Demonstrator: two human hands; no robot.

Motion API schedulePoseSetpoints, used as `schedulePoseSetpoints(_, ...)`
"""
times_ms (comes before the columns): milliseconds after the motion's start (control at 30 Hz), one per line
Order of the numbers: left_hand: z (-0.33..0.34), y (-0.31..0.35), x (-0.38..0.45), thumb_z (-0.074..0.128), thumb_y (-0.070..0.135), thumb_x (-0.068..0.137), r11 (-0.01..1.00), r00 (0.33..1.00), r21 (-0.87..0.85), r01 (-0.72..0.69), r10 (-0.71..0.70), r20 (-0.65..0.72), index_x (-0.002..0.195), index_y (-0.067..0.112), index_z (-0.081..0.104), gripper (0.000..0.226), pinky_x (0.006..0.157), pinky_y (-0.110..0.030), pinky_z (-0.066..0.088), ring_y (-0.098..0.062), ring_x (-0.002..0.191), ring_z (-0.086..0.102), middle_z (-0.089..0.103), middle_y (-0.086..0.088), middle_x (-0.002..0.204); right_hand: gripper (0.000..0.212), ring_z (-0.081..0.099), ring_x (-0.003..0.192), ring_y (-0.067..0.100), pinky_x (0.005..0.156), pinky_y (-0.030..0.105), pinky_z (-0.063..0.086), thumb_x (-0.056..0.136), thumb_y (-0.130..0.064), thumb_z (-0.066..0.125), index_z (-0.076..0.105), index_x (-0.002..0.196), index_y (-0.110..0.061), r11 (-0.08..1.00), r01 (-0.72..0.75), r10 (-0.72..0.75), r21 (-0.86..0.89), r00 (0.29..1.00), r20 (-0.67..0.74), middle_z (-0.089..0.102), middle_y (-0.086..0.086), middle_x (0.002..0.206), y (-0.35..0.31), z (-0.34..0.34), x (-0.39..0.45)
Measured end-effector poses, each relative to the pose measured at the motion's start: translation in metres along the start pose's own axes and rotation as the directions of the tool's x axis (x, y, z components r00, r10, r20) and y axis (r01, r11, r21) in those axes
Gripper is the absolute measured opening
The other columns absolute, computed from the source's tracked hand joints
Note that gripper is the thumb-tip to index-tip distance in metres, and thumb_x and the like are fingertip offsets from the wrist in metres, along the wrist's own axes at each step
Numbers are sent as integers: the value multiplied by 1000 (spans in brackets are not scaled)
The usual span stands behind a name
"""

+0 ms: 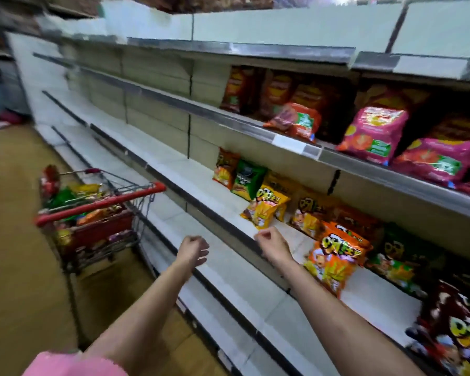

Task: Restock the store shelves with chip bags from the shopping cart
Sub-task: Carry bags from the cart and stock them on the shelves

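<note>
A red-handled shopping cart (101,202) stands in the aisle at left, holding several chip bags (79,194). My left hand (193,251) hangs in the air between cart and shelving, fingers loosely curled, holding nothing. My right hand (272,245) hovers at the front edge of the middle shelf (201,185), fingers loosely curled and empty, just below a yellow chip bag (266,210). An orange chip bag (334,261) stands to the right of my right wrist. Further bags line the same shelf to the right. Pink bags (375,131) and red bags (296,120) fill the shelf above.
The shelving runs from far left to near right; its left stretches hold no goods. A lower shelf (228,280) passes under my arms. Dark red bags (456,329) sit at bottom right. Brown floor (17,240) lies left of the cart.
</note>
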State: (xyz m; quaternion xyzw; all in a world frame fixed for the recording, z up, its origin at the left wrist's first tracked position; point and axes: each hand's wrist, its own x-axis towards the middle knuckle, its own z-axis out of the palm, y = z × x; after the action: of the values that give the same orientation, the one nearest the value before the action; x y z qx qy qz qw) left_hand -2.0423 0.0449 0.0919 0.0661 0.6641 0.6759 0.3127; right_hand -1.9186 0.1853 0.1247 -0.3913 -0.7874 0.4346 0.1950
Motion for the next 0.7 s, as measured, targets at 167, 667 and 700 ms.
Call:
schedulePoseSetpoints(167, -80, 9, 31, 35, 9, 101, 996, 983, -84, 19, -34, -180, 89, 12, 46, 16, 43, -18, 34, -14, 57, 40, 45, -6, 70, 8, 57, 94, 22, 84, 37, 50, 90, -25, 57, 55, 93, -18, 996, 83, -79, -14, 978, 194, 60, 5, 102, -48, 94, 36)
schedulePoseSetpoints(667, -250, 109, 161, 41, 19, 100, 996, 851, -8, -94, 77, -519, 107, 11, 49, 12, 65, -26, 40, -21, 89, 54, 60, -9, 94, 6, 55, 88, 20, 79, 36, 47, 92, -21, 56, 55, 97, -17, 959, 227, -282, 170, 833, 476, 60, 5, 98, -196, 296, 185)
schedulePoseSetpoints(700, -252, 109, 169, 42, 18, 100, 996, 847, -17, -88, 66, -528, 105, 11, 49, 11, 66, -27, 41, -20, 87, 54, 60, -8, 91, 6, 55, 88, 20, 80, 36, 48, 92, -21, 56, 55, 97, -17, 959, 222, -281, 178, 830, 481, 60, 4, 98, -201, 302, 194)
